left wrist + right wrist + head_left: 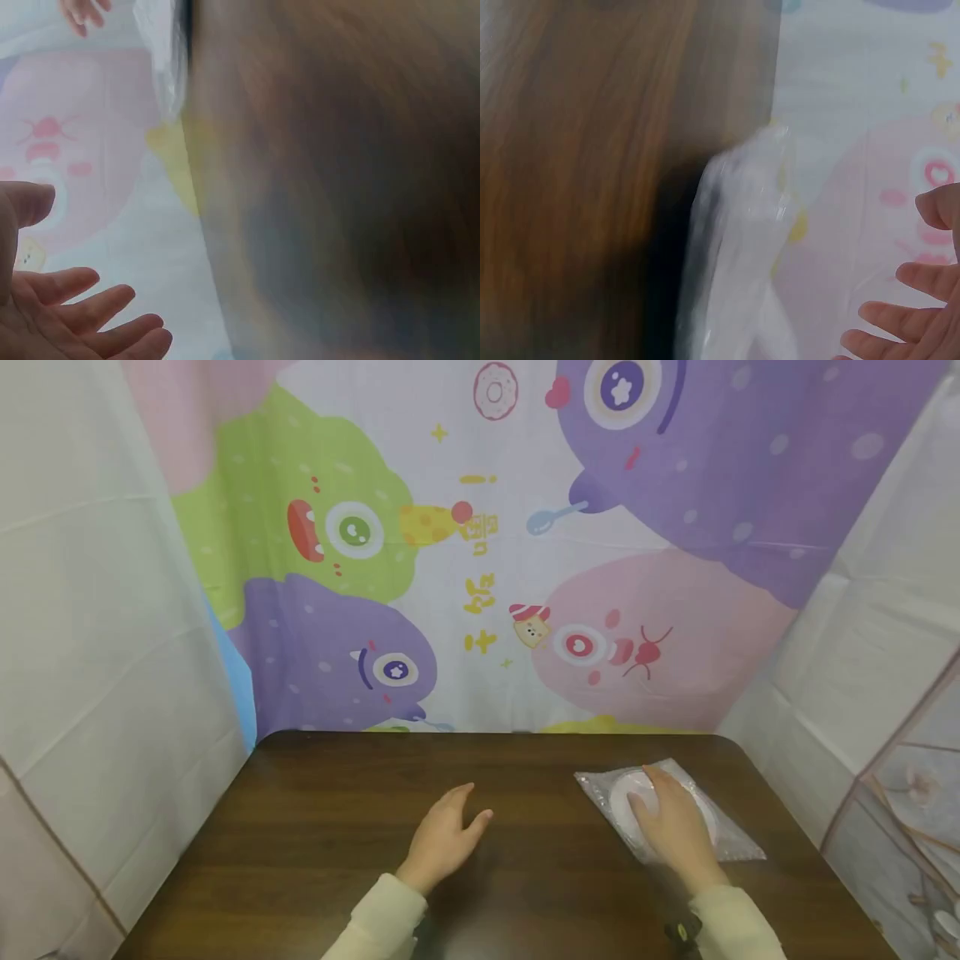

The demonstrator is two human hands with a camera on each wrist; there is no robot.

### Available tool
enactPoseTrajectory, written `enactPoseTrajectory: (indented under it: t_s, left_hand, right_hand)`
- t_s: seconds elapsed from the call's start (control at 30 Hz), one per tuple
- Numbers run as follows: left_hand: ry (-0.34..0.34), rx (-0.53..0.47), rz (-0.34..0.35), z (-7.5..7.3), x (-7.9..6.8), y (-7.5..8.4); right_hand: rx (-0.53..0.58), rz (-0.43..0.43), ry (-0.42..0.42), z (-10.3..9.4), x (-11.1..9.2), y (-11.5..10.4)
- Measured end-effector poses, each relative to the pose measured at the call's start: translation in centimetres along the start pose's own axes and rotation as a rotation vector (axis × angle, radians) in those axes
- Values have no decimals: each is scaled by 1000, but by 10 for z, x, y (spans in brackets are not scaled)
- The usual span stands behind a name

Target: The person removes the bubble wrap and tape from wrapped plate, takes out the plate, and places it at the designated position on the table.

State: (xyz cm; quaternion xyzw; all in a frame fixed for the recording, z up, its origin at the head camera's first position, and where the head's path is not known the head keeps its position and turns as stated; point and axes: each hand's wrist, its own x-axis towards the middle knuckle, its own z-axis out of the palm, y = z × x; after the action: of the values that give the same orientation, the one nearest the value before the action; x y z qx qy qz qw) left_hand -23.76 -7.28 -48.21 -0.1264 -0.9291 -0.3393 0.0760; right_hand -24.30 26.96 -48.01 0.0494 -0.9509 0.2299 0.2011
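On the right side of the brown table lies a clear plastic bag (733,845) with a round white disc-like thing (622,810) inside; its exact kind does not show. My right hand (681,833) is over this bag, fingers extended and thumb apart. In the right wrist view the spread fingers of that hand (922,319) show a gap from the shiny bag (742,240). Left of it, my left hand (442,843) hovers above the bare wood, holding nothing. Its fingers and thumb are spread in the left wrist view, where the bag (161,60) appears at the top.
The dark wooden table (300,835) has rounded far corners. Behind it hangs a curtain (480,693) printed with cartoon creatures. Pale sheets (112,610) hang at the left, and more cover the right side beside a tiled wall (918,793).
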Motion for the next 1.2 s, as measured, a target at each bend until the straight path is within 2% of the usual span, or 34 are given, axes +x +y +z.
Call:
enactPoseTrajectory:
  t_s: [0.27,0.47,0.8,0.93,1.2]
  left_hand:
    - [-66,-345,-30,34,12,28]
    - [-119,-489,-65,62,19,41]
    - [-182,-632,-120,106,27,62]
    - [-192,-713,-144,120,30,68]
    - [-215,-773,-171,139,37,80]
  right_hand:
    - [77,152,-43,-18,-7,49]
    - [40,204,-93,-21,-9,77]
    - [8,327,-236,-28,-17,102]
    - [-36,331,-277,-30,-17,107]
    - [-82,324,-335,-24,-15,114]
